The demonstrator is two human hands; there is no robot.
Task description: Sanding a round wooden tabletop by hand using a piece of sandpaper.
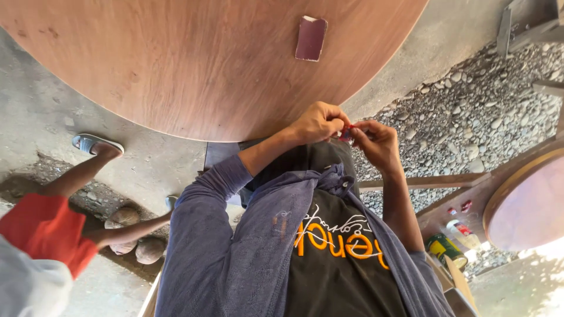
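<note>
Both hands meet just below the edge of a round wooden tabletop, pinching a small red object between them. The left hand curls its fingers closed over one end; the right hand nips the other with thumb and forefinger, held close to the chest, seemingly for fine work. What the object is cannot be told. Beyond the fingertips, a dark red sheet of sandpaper lies on the tabletop. Far left of the fingers, another person's sandalled foot rests on concrete.
</note>
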